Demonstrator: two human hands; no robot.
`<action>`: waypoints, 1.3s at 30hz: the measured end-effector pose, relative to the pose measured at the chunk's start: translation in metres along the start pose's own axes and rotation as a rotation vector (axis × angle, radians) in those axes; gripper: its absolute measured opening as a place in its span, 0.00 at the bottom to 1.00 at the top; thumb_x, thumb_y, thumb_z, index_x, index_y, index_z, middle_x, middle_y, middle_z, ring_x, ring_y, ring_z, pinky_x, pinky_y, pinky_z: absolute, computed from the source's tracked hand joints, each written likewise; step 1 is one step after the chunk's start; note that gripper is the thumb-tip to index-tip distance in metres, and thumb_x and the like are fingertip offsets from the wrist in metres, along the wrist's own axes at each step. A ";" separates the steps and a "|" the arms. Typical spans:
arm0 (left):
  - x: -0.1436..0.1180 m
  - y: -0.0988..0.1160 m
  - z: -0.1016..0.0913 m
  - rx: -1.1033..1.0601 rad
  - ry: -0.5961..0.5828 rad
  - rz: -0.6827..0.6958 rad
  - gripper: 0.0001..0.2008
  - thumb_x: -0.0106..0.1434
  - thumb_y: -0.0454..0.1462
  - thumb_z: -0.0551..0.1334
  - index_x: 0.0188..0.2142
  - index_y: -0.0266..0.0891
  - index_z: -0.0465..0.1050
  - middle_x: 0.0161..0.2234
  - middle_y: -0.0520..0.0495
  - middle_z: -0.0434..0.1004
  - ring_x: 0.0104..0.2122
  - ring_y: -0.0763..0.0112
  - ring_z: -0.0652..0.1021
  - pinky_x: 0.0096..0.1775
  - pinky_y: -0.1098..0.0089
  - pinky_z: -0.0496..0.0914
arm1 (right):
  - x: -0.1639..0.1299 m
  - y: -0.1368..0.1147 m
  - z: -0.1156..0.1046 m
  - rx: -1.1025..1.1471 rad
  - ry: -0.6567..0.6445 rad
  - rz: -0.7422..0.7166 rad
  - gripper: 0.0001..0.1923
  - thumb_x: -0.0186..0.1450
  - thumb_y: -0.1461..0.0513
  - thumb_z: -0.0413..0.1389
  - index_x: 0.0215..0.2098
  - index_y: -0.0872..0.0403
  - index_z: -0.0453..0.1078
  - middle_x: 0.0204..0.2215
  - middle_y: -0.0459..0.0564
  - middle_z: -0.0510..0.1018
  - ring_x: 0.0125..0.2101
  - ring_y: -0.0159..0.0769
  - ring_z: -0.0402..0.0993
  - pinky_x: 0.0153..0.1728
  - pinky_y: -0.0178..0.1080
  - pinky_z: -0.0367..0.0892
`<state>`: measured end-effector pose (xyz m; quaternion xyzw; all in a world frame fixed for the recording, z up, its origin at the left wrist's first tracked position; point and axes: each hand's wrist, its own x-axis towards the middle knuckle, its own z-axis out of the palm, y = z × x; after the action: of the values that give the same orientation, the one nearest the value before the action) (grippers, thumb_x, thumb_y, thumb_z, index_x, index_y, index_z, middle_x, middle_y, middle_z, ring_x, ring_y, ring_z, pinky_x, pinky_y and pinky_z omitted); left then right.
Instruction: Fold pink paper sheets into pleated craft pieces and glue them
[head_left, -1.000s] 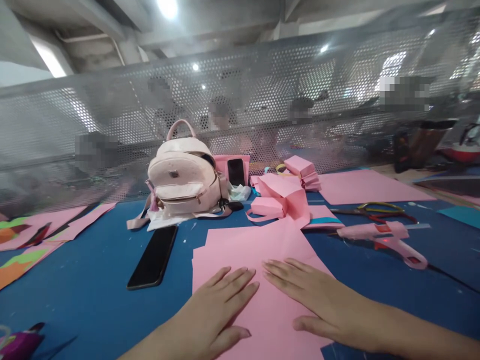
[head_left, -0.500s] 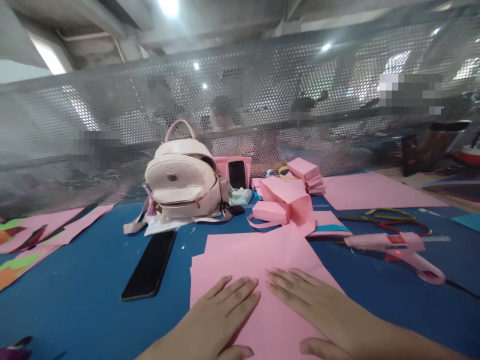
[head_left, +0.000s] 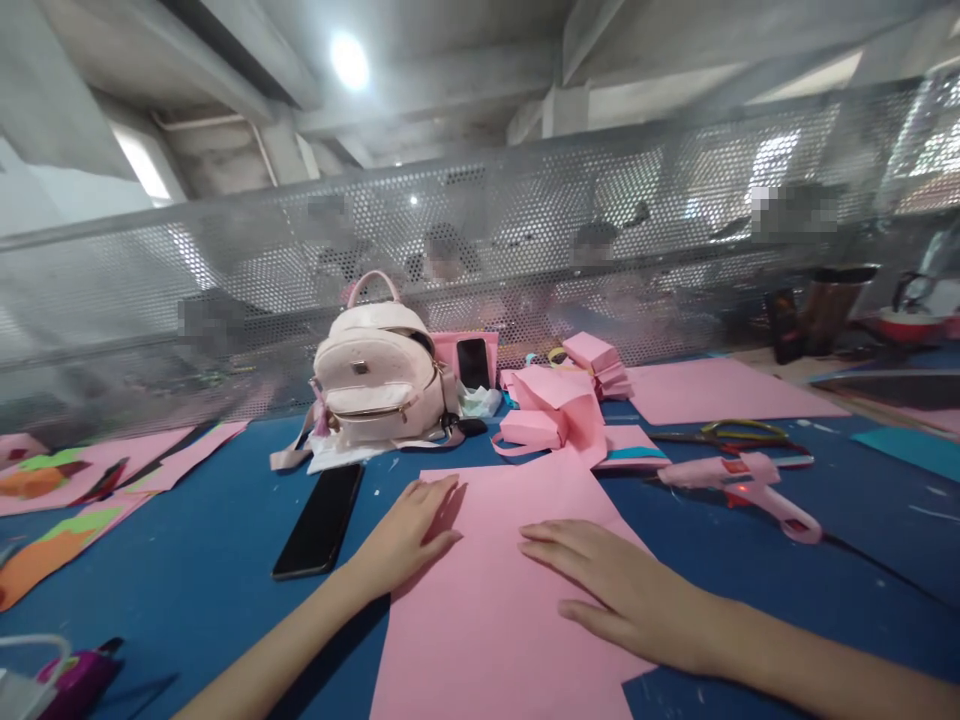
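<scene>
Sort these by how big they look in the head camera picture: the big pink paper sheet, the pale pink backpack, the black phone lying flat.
1. Big pink paper sheet, nearest the camera.
2. Pale pink backpack, farther away.
3. Flat black phone.

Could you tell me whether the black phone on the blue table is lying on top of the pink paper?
No, the black phone lies on the bare blue table, left of the pink paper.

Pink paper (head_left: pixel 502 600), blue table (head_left: pixel 195 560), seemingly black phone (head_left: pixel 319 520).

Backpack (head_left: pixel 379 385) behind paper (head_left: pixel 499 590); phone (head_left: pixel 319 520) left, glue gun (head_left: pixel 742 480) right.
</scene>
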<state>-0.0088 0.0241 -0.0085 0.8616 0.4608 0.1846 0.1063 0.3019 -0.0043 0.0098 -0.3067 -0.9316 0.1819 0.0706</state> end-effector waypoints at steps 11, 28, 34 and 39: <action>0.014 0.018 -0.006 0.018 0.072 -0.011 0.27 0.57 0.25 0.59 0.55 0.44 0.67 0.46 0.46 0.73 0.44 0.64 0.75 0.45 0.67 0.69 | 0.003 -0.006 -0.017 -0.125 0.186 -0.047 0.24 0.69 0.60 0.49 0.63 0.52 0.60 0.62 0.54 0.65 0.61 0.44 0.60 0.61 0.52 0.59; -0.001 0.052 -0.016 0.429 -0.021 0.199 0.18 0.64 0.26 0.55 0.52 0.39 0.67 0.36 0.45 0.79 0.34 0.62 0.80 0.34 0.68 0.71 | 0.037 0.016 -0.026 -0.421 0.257 0.057 0.06 0.66 0.66 0.52 0.33 0.55 0.70 0.29 0.50 0.79 0.29 0.39 0.76 0.30 0.37 0.64; -0.013 0.058 0.017 0.601 0.047 0.261 0.14 0.70 0.32 0.50 0.50 0.32 0.70 0.35 0.37 0.81 0.30 0.54 0.80 0.33 0.56 0.73 | 0.033 0.021 -0.005 -0.427 0.239 -0.137 0.15 0.67 0.72 0.49 0.48 0.56 0.71 0.44 0.54 0.80 0.44 0.39 0.76 0.45 0.41 0.68; -0.034 0.046 0.020 0.728 0.151 0.386 0.21 0.65 0.23 0.49 0.56 0.27 0.65 0.48 0.34 0.79 0.38 0.56 0.82 0.39 0.58 0.74 | 0.012 0.028 0.019 -0.579 0.311 -0.244 0.26 0.65 0.76 0.45 0.60 0.58 0.63 0.55 0.56 0.74 0.50 0.40 0.74 0.48 0.44 0.71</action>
<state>0.0175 -0.0296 -0.0179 0.8974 0.3325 0.0889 -0.2761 0.3024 0.0180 -0.0182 -0.2243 -0.9525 -0.1484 0.1429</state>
